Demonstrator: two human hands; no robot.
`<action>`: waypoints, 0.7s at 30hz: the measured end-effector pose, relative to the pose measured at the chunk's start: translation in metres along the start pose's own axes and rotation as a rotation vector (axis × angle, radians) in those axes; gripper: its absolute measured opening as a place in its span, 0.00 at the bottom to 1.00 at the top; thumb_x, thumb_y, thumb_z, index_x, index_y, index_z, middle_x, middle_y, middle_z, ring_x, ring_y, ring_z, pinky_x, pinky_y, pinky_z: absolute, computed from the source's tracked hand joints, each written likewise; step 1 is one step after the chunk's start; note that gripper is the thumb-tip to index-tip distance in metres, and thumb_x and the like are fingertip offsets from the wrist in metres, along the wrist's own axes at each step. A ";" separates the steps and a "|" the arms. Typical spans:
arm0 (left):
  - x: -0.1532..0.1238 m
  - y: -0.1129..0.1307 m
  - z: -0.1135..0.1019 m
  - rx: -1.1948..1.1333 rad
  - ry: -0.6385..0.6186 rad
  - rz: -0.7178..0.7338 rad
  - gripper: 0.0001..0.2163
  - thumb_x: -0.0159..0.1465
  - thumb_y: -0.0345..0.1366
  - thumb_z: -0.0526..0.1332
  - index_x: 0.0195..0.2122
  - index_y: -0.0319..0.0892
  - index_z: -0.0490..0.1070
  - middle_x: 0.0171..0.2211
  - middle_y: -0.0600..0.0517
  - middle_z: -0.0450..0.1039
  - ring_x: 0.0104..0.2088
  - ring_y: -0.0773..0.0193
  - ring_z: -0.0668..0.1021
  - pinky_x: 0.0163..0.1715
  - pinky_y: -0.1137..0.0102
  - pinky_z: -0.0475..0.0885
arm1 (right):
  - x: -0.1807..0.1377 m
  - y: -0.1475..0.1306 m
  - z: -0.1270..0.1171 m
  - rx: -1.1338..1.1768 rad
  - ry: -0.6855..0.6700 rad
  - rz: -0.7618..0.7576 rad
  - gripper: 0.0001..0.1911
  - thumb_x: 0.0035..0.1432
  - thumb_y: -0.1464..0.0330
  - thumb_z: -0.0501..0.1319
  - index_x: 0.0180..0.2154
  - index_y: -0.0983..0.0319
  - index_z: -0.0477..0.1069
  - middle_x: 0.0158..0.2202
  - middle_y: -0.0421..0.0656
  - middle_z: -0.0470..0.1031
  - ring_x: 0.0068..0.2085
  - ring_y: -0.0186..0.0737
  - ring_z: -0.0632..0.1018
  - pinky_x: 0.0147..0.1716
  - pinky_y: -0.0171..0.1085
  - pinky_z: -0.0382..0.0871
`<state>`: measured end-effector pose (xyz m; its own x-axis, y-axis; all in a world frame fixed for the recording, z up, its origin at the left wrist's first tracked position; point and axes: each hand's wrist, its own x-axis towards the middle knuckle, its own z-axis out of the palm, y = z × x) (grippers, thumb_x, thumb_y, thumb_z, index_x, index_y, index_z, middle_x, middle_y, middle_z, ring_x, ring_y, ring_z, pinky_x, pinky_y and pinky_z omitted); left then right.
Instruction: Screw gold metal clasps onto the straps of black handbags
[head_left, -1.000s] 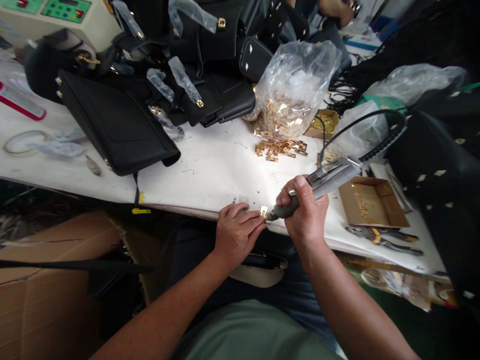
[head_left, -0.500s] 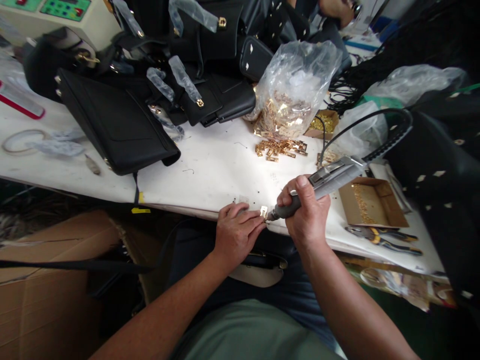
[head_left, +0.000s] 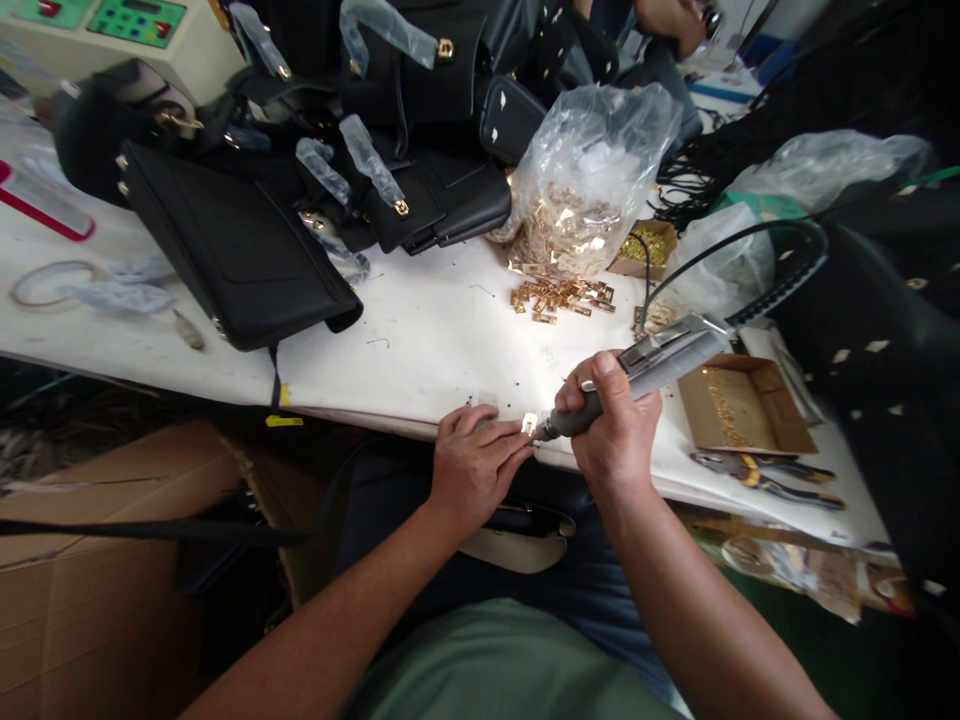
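Note:
At the table's front edge my left hand (head_left: 476, 462) pinches a small gold metal bag fitting (head_left: 529, 425) between its fingertips. My right hand (head_left: 619, 420) is wrapped round a grey electric screwdriver (head_left: 667, 355), thumb on top. The tool slants down to the left, and its tip meets or nearly meets the fitting; I cannot tell whether a screw is there. A black cord (head_left: 742, 232) loops up from its back end. Below the table edge, a dark bag with a pale flap (head_left: 517, 555) lies at my lap, partly hidden by my left arm.
Black handbags (head_left: 240, 250) crowd the table's left and back. A clear plastic bag (head_left: 592, 180) of gold fittings stands behind a loose pile of them (head_left: 561, 297). To the right are a cardboard tray (head_left: 772, 405) of small gold pieces and pliers (head_left: 780, 478). A cardboard box (head_left: 112, 600) sits lower left.
The view has shifted very slightly. Both hands keep their grips, and the screwdriver tip stays at the gold fitting.

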<state>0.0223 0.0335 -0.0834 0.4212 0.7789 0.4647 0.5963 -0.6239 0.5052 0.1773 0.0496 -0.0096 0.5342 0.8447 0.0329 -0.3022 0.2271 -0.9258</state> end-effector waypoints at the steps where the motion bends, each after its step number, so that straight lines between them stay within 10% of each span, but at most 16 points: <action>1: 0.000 0.000 0.000 0.001 0.002 -0.001 0.06 0.66 0.39 0.68 0.45 0.52 0.82 0.45 0.56 0.84 0.51 0.53 0.79 0.52 0.53 0.68 | 0.001 -0.001 -0.001 -0.011 0.010 -0.015 0.20 0.55 0.56 0.72 0.30 0.60 0.65 0.19 0.32 0.65 0.18 0.31 0.67 0.17 0.31 0.65; 12: 0.001 -0.002 0.000 -0.006 0.006 0.012 0.06 0.66 0.36 0.69 0.44 0.52 0.82 0.45 0.57 0.84 0.51 0.52 0.78 0.52 0.53 0.69 | 0.076 -0.019 -0.040 -0.219 0.300 -0.209 0.20 0.51 0.58 0.74 0.26 0.61 0.67 0.18 0.33 0.66 0.17 0.32 0.68 0.14 0.31 0.63; 21: 0.004 0.000 -0.001 -0.016 0.042 0.014 0.05 0.66 0.36 0.68 0.43 0.52 0.82 0.43 0.56 0.84 0.50 0.52 0.78 0.51 0.53 0.70 | 0.046 -0.022 -0.031 -0.016 0.178 -0.150 0.20 0.54 0.59 0.73 0.27 0.61 0.65 0.20 0.33 0.66 0.18 0.30 0.68 0.17 0.31 0.65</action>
<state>0.0230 0.0363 -0.0810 0.3997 0.7670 0.5020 0.5792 -0.6358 0.5102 0.2330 0.0686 0.0001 0.7031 0.7033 0.1047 -0.1976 0.3347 -0.9214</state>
